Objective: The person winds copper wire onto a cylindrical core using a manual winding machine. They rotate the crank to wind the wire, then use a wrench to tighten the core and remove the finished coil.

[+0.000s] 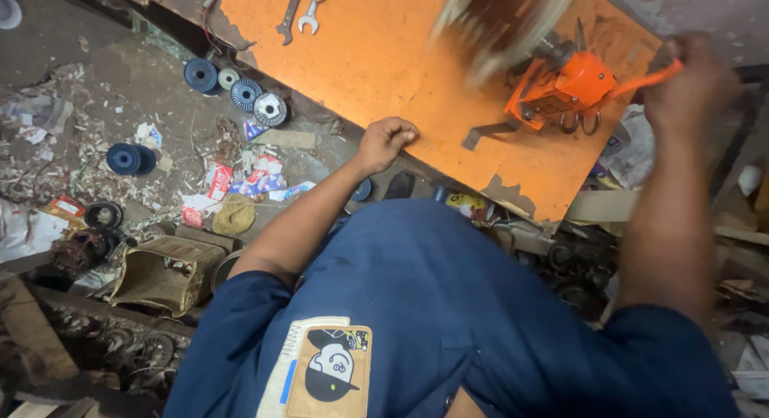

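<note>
Item: orange power tool (561,85), lying on the far right of the orange workbench (384,57). I logged its long axis running left to right, the blurred dark fore-end pointing far-left, the orange pull handle (653,75) extending right.

Right hand (693,81): fingers closed on that handle, motion-blurred, plainly the nearer hand to the tool.

Left hand (386,141): fisted, knuckles resting on the near edge of the bench, well apart from the tool, holding nothing I could see.

Also noted: two spanners (298,13) at the far edge; wire spools (232,85) on the littered floor, left.
</note>
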